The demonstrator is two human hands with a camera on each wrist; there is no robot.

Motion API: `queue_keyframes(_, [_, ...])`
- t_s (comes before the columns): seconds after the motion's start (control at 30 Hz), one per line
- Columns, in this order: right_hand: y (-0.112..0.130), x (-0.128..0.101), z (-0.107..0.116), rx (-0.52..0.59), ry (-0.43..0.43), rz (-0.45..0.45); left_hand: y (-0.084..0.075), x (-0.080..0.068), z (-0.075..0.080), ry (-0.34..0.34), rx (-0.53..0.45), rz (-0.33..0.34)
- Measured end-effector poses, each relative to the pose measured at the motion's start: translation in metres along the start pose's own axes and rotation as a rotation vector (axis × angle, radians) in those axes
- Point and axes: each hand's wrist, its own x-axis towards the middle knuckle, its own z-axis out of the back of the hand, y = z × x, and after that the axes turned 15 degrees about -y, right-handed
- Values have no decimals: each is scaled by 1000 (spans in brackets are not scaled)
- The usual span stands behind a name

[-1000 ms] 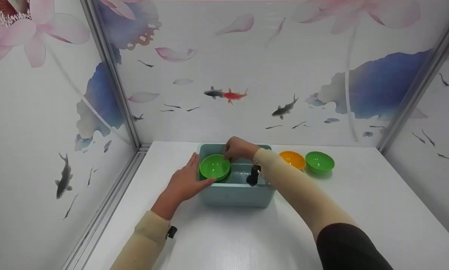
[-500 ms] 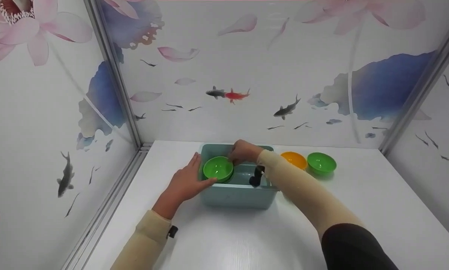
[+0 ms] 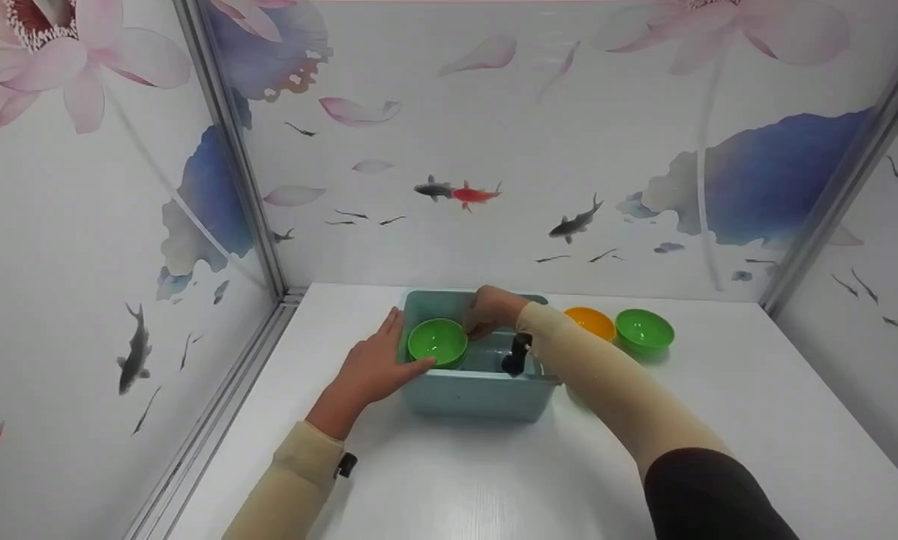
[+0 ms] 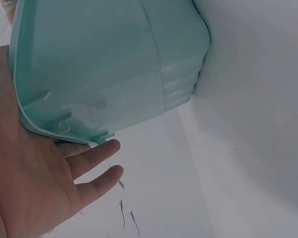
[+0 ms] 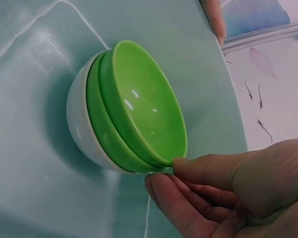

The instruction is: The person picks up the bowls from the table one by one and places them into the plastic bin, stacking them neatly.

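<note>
A light blue-green plastic bin (image 3: 479,397) stands at the back of the table. In its left part sits a nested stack: a green bowl (image 5: 154,109) on top, a second green bowl (image 5: 100,111) under it and a white bowl (image 5: 78,119) outermost. My right hand (image 3: 492,309) reaches into the bin and pinches the top bowl's rim between thumb and forefinger. My left hand (image 3: 377,364) rests against the bin's front left corner, fingers straight along the left side and thumb lying over the front rim.
To the right of the bin, an orange bowl (image 3: 591,322), partly behind my right forearm, stands next to another green bowl (image 3: 645,330). White walls (image 3: 494,142) painted with flowers and fish close in the table (image 3: 456,480) at the back and both sides.
The top green bowl has come down onto the stack, and my right hand has moved lower with it. My left hand has stayed at the bin's corner. The head view has shifted slightly.
</note>
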Motion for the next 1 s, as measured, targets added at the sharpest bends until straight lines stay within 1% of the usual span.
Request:
queue_keyframes(0.2, [0,0,1,3,15,-11,1,1,-1,2,5,4])
queue_keyframes(0.47, [2,-2,6,-31,38,-5,0,2,0,2,4,3])
queue_keyframes(0.73, [5,-4,15,-20,99,-28,-2,3,1,7,20,-5])
queue_keyframes(0.9, [7,-7,25,-16,128,-7,-1,2,0,12,18,2])
queue_keyframes(1.0, [7,-11,33,-12,131,30,-1,0,-1,14,13,10])
